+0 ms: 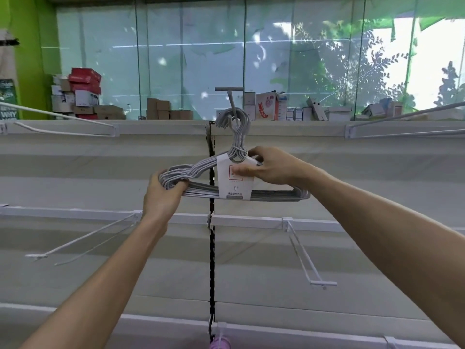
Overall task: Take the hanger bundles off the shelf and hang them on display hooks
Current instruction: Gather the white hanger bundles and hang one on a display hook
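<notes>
A bundle of grey hangers hangs near the centre of the view, its hook necks looped over a display hook at 12 o'clock. The left hand curls around the bundle's end at 9 o'clock, while the right hand pinches the white paper label (wrapped round the middle) at 3 o'clock
</notes>
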### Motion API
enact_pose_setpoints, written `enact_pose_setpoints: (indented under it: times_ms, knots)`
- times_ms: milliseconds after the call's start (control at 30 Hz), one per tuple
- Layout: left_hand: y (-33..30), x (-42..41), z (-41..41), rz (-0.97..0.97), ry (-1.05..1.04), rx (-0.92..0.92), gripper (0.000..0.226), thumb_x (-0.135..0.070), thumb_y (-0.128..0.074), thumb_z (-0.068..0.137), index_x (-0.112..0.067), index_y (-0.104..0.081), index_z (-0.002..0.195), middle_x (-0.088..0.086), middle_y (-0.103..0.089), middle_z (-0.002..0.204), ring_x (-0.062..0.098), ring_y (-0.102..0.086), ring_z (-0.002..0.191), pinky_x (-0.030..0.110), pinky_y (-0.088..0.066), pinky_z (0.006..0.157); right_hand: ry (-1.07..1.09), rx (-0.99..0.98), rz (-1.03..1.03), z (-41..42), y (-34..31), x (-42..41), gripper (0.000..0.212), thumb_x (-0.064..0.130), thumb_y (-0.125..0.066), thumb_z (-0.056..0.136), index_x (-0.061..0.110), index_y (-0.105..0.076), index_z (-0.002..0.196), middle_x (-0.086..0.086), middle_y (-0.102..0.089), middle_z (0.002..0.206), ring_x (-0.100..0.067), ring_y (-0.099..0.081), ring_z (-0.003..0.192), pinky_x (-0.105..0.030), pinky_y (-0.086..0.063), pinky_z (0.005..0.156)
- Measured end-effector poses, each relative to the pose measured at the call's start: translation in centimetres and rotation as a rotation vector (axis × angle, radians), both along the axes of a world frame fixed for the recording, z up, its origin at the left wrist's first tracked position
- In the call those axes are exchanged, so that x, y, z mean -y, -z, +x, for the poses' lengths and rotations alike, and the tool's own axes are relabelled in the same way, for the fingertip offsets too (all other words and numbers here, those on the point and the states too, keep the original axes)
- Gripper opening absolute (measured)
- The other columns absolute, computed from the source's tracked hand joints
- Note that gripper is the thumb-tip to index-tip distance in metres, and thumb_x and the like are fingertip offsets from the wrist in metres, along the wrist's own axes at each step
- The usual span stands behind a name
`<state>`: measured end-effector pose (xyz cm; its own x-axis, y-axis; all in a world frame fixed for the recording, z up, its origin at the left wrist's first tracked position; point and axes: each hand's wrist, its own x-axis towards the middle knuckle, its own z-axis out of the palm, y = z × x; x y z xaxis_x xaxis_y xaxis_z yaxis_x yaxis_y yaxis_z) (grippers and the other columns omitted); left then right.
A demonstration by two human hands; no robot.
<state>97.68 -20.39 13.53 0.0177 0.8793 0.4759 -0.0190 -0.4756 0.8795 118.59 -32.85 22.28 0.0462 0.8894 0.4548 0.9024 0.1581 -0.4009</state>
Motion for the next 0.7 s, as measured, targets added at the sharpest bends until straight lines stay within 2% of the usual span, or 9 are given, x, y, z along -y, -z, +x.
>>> enact_pose_setpoints:
  times_ms: [33, 100, 200, 300, 400, 467, 533, 600, 700]
  knots:
    - [-0.1, 0.3, -0.5, 0.059, -0.034, -0.063, 0.059, -0.026, -0.072, 0.088, -0.019, -0.046, 0.140, -0.002, -0.060, 0.121, 0.019, -0.057, 0.112, 0.034, -0.046, 0.097, 0.014, 0.010, 0.014, -0.1, 0.2, 0.2, 0.050, 0.057, -0.065, 0.087, 0.020, -0.063, 0.121, 0.005, -0.068, 0.110, -0.016, -0.064, 0.104, -0.033, -0.051, 0.092]
    - [-0.3, 0.7, -1.3, 0.169, -0.084, -0.176, 0.067, -0.032, -0.070, 0.088, -0.022, -0.039, 0.146, -0.002, -0.054, 0.131, 0.019, -0.053, 0.118, 0.036, -0.043, 0.100, 0.038, 0.034, 0.057, -0.3, 0.5, 0.5, 0.052, 0.061, -0.064, 0.086, 0.021, -0.063, 0.120, 0.005, -0.069, 0.114, -0.016, -0.063, 0.106, -0.037, -0.051, 0.095]
    - [-0.8, 1.8, -2.0, 0.310, -0.162, -0.315, 0.064, -0.030, -0.067, 0.091, -0.024, -0.037, 0.147, 0.007, -0.044, 0.143, 0.023, -0.048, 0.126, 0.038, -0.038, 0.105, 0.068, 0.061, 0.103, -0.4, 1.2, 1.1, 0.053, 0.063, -0.061, 0.087, 0.020, -0.064, 0.118, 0.003, -0.070, 0.113, -0.017, -0.064, 0.102, -0.043, -0.052, 0.093]
    - [-1.3, 3.3, -1.9, 0.411, -0.186, -0.370, 0.055, -0.024, -0.064, 0.094, -0.023, -0.042, 0.144, 0.007, -0.042, 0.144, 0.022, -0.044, 0.129, 0.035, -0.036, 0.107, 0.114, 0.077, 0.140, -0.2, 1.6, 2.3, 0.059, 0.062, -0.058, 0.089, 0.015, -0.059, 0.127, -0.002, -0.066, 0.120, -0.019, -0.061, 0.103, -0.041, -0.052, 0.091]
    - [-1.4, 4.6, -1.3, 0.499, -0.174, -0.391, 0.046, -0.020, -0.064, 0.093, -0.021, -0.050, 0.137, 0.005, -0.046, 0.135, 0.022, -0.049, 0.122, 0.039, -0.042, 0.107, 0.129, 0.101, 0.164, 0.4, 2.1, 3.7, 0.058, 0.060, -0.057, 0.091, 0.017, -0.056, 0.130, 0.000, -0.063, 0.124, -0.016, -0.059, 0.103, -0.038, -0.052, 0.089]
    - [-1.4, 5.6, -0.5, 0.558, -0.166, -0.394, 0.041, -0.017, -0.063, 0.092, -0.020, -0.053, 0.132, 0.001, -0.047, 0.128, 0.020, -0.053, 0.114, 0.030, -0.044, 0.097, 0.147, 0.121, 0.184, 0.9, 2.5, 4.8, 0.055, 0.058, -0.056, 0.093, 0.018, -0.056, 0.130, 0.001, -0.063, 0.125, -0.014, -0.058, 0.103, -0.040, -0.052, 0.091]
    - [-1.3, 6.7, 0.3, 0.624, -0.168, -0.407, 0.037, -0.015, -0.063, 0.092, -0.019, -0.054, 0.128, -0.001, -0.048, 0.123, 0.015, -0.051, 0.110, 0.011, -0.038, 0.087, 0.171, 0.124, 0.214, 1.5, 2.9, 5.9, 0.055, 0.059, -0.055, 0.093, 0.019, -0.056, 0.130, 0.002, -0.063, 0.125, -0.015, -0.058, 0.106, -0.044, -0.052, 0.092]
    - [-1.2, 7.6, 0.9, 0.668, -0.147, -0.426, 0.036, -0.013, -0.063, 0.092, -0.017, -0.055, 0.127, -0.002, -0.048, 0.122, 0.011, -0.048, 0.109, 0.000, -0.036, 0.079, 0.178, 0.139, 0.225, 2.3, 3.3, 7.0, 0.054, 0.060, -0.054, 0.093, 0.019, -0.056, 0.129, 0.003, -0.062, 0.125, -0.015, -0.058, 0.107, -0.046, -0.053, 0.092]
    - [-1.4, 8.0, 1.8, 0.680, -0.113, -0.465, 0.039, -0.017, -0.062, 0.094, -0.018, -0.052, 0.132, 0.000, -0.048, 0.127, 0.009, -0.046, 0.112, 0.005, -0.037, 0.079, 0.169, 0.139, 0.228, 3.2, 3.7, 8.3, 0.052, 0.058, -0.052, 0.095, 0.019, -0.057, 0.129, 0.002, -0.062, 0.125, -0.014, -0.058, 0.106, -0.042, -0.052, 0.092]
